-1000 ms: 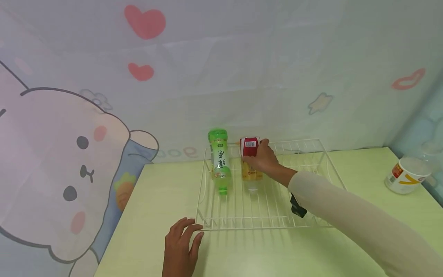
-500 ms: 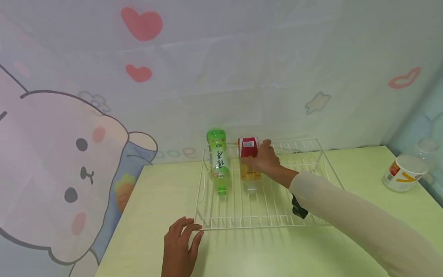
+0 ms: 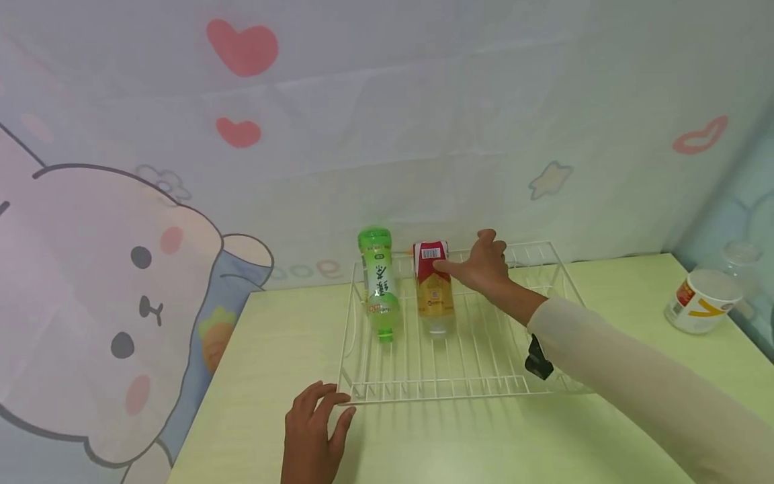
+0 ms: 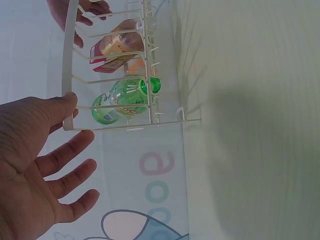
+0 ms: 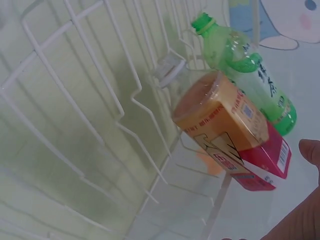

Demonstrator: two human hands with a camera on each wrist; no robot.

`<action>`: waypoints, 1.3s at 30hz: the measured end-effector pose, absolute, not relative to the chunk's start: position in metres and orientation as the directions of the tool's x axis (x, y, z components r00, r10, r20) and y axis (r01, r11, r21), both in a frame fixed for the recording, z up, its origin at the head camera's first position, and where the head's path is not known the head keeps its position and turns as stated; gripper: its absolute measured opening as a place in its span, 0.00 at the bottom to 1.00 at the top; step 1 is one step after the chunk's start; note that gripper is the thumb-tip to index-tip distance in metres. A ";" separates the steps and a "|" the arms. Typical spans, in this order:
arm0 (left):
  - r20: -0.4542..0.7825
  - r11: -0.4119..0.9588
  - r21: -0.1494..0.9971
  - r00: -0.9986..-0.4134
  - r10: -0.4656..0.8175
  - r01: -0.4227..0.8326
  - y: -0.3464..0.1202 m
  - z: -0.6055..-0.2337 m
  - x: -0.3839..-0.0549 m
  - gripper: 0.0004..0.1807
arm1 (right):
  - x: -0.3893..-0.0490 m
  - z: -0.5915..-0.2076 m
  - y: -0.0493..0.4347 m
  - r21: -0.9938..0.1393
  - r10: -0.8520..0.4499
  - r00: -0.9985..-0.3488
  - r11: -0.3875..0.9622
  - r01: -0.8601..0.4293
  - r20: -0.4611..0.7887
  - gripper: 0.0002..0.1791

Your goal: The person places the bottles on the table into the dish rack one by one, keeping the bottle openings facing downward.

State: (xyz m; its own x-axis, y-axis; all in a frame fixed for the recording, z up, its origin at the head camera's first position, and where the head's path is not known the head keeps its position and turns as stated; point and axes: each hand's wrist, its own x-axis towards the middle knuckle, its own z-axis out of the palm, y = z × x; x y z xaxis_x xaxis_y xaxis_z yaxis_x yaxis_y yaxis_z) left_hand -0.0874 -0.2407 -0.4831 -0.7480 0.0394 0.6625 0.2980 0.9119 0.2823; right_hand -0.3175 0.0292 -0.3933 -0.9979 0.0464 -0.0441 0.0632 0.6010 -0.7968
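A white wire rack lies on the pale green table. In it lie two bottles side by side with their caps toward me: a green bottle and, to its right, an orange bottle with a red label. My right hand hovers just right of the orange bottle, fingers loose, fingertips by the red label, holding nothing. My left hand lies flat at the rack's front left corner. In the left wrist view its thumb touches the rack rim. The right wrist view shows the orange bottle, the green bottle and one fingertip held apart from them.
A white jar with a red and yellow label stands at the table's far right, with a clear glass jar behind it. A curtain with hearts and a cartoon rabbit hangs behind and to the left of the table.
My right hand has let go of the orange bottle and drawn a little to the right and up. The bottle now lies in the rack. The left hand has stayed put.
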 end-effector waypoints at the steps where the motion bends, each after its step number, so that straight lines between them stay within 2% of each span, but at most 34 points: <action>1: 0.662 0.912 0.284 -0.749 0.038 0.296 -0.241 -0.483 -0.087 0.16 | -0.317 -0.391 0.032 -0.804 0.047 -0.998 0.591 0.064 -0.045 0.57; 8: 0.650 0.911 0.293 -0.759 0.032 0.290 -0.239 -0.484 -0.088 0.16 | -0.308 -0.376 0.061 -0.870 0.022 -0.998 0.488 0.065 -0.062 0.58; 20: 0.678 0.901 0.310 -0.734 0.014 0.303 -0.240 -0.489 -0.090 0.13 | -0.270 -0.359 0.123 -0.953 0.019 -1.000 0.304 0.010 -0.005 0.57; 25: 0.672 0.904 0.312 -0.740 0.006 0.291 -0.240 -0.487 -0.090 0.12 | -0.253 -0.362 0.153 -0.965 0.128 -0.992 0.262 0.020 0.014 0.55; 35: 0.671 0.902 0.327 -0.741 -0.011 0.283 -0.239 -0.487 -0.089 0.12 | -0.223 -0.390 0.208 -0.958 0.319 -0.947 0.255 0.134 -0.048 0.50; 39: 0.676 0.900 0.325 -0.737 -0.006 0.290 -0.239 -0.488 -0.089 0.12 | -0.215 -0.398 0.226 -0.959 0.519 -0.854 0.220 0.178 -0.039 0.46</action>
State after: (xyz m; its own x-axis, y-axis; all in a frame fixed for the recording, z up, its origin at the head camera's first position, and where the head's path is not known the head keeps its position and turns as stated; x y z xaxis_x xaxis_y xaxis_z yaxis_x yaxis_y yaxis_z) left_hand -0.0895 -0.2385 -0.4882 -0.7367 -0.0061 0.6762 0.2905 0.9001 0.3246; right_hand -0.2148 0.2261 -0.3982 -0.8537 0.5193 -0.0394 0.1783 0.2204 -0.9590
